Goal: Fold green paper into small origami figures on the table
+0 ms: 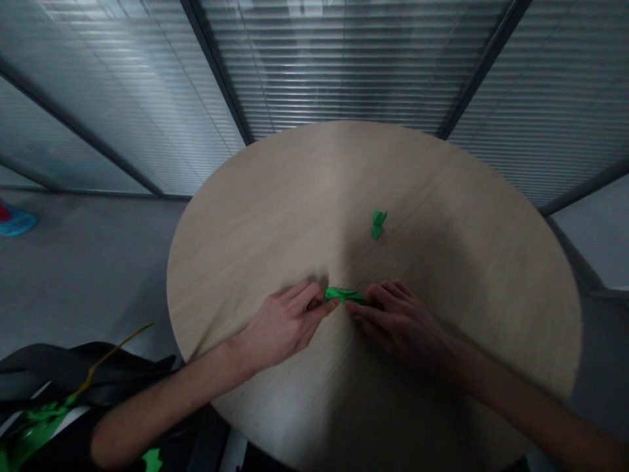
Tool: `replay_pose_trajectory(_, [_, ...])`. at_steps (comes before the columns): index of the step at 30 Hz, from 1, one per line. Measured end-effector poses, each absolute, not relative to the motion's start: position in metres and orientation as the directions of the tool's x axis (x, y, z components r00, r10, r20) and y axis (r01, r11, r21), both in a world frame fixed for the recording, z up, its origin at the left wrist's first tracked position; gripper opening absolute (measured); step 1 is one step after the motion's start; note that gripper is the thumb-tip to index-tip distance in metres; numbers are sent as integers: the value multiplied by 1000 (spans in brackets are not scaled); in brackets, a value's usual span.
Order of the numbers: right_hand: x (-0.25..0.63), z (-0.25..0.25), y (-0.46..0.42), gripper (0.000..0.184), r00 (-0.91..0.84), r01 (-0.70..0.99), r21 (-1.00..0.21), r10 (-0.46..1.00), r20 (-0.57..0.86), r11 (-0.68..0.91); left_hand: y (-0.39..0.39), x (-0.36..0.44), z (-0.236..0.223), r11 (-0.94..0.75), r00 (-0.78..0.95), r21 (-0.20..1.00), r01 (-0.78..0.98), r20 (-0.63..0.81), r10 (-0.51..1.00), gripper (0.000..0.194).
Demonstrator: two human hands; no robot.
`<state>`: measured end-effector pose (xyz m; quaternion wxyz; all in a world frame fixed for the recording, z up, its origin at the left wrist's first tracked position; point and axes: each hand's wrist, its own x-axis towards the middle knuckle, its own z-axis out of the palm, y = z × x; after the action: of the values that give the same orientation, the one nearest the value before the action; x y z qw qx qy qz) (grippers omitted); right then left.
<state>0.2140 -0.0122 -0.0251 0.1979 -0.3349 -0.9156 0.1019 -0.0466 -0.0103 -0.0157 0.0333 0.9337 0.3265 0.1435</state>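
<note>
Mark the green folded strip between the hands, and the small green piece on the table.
Green folded paper strip (pixel 344 295), head view, on its middle.
Small green folded paper piece (pixel 378 223), head view, on its centre.

On my feed, the fingers (pixel 308 296) of both hands hide the ends of the green folded paper (pixel 344 295). Beyond it on the round table (pixel 246 262), the green scrap (pixel 378 223) seems too small to read, and the frame cuts off the blue object (pixel 14 221) left of the table.

green paper scrap (pixel 378 223) on tabletop (pixel 255 242), glass wall (pixel 344 65) beyond
</note>
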Motion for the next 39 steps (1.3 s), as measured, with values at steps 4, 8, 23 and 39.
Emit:
replay_pose_trajectory(4, [217, -26, -12, 28, -695, 572, -330, 657, 291, 751, -11, -50, -15, -774, 723, 172, 609, 282, 631, 32])
replay_pose_trajectory(8, [219, -27, -13, 29, -696, 561, -351, 657, 292, 750, -12, -53, -13, -773, 721, 162, 614, 285, 632, 32])
replay_pose_trajectory(23, [223, -24, -15, 27, -699, 577, -275, 639, 321, 769, -11, -49, -18, -766, 705, 195, 613, 302, 641, 27])
replay_pose_trajectory(39, [219, -28, -14, 36, -685, 579, -282, 644, 342, 765, -3, -35, -17, -780, 718, 174, 601, 309, 623, 29])
